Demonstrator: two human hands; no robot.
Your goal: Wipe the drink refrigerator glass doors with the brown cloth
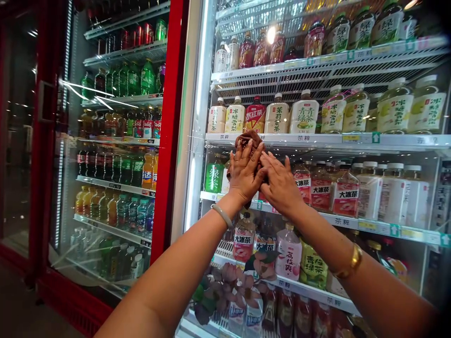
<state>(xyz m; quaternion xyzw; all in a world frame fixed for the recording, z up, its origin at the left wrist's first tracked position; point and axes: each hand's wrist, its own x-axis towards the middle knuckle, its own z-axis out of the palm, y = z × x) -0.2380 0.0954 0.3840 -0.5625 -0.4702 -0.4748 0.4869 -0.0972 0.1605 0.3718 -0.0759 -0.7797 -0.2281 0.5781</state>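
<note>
A brown cloth (248,139) lies bunched against the glass door of a lit drinks fridge. My left hand (245,171) presses it to the glass, fingers stretched over it, with a pale bangle on the wrist. Beside it, my right hand (280,183) has its fingers extended, the tips meeting the left hand near the cloth's edge; a gold bracelet (348,263) circles that wrist. Whether the right hand also bears on the cloth is hard to see. Behind the glass, bottles stand on shelves, including a red-labelled bottle (254,116) just above the cloth.
To the left, another fridge with a red frame (172,117) holds cans and bottles. Its door handle (45,101) is at the far left. Flower shapes (229,286) show low on the glass door in front of the lower shelves.
</note>
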